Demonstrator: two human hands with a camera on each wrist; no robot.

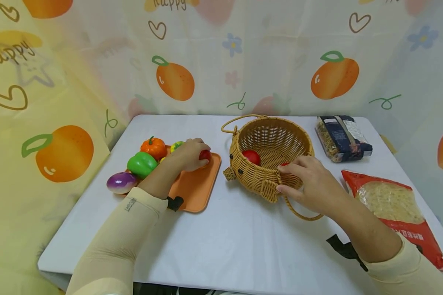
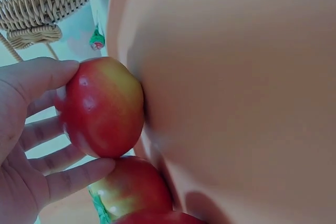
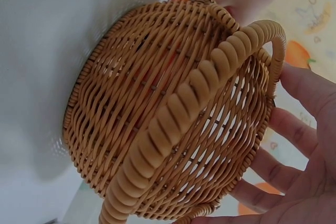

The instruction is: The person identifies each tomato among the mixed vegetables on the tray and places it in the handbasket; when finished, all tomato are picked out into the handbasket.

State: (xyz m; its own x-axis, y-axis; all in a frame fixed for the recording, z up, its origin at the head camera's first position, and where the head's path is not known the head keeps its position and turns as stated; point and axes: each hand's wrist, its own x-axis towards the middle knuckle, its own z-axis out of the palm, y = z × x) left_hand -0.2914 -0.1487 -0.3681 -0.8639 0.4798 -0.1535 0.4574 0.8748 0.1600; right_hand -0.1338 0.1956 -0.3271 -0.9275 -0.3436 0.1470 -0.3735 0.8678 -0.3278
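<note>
My left hand [image 1: 192, 155] holds a red-and-yellow apple [image 2: 105, 108] between thumb and fingers over the orange tray [image 1: 195, 188]. Another red-and-yellow fruit [image 2: 134, 184] with a green tip lies beside it in the left wrist view. My right hand [image 1: 311, 184] grips the near rim of a wicker basket [image 1: 251, 174], thumb outside and fingers over the edge. Inside the basket lies a round red fruit [image 1: 252, 157]; a bit of red also shows by my right fingertips. The basket's looped handle [image 3: 178, 108] crosses the right wrist view.
On the tray's left side are an orange pumpkin [image 1: 153, 148], a green pepper [image 1: 142, 164] and a purple-and-white eggplant [image 1: 122, 182]. Right of the basket lie a dark-labelled bag [image 1: 343, 138] and a red bag of pale dry food [image 1: 391, 205]. A patterned curtain hangs behind.
</note>
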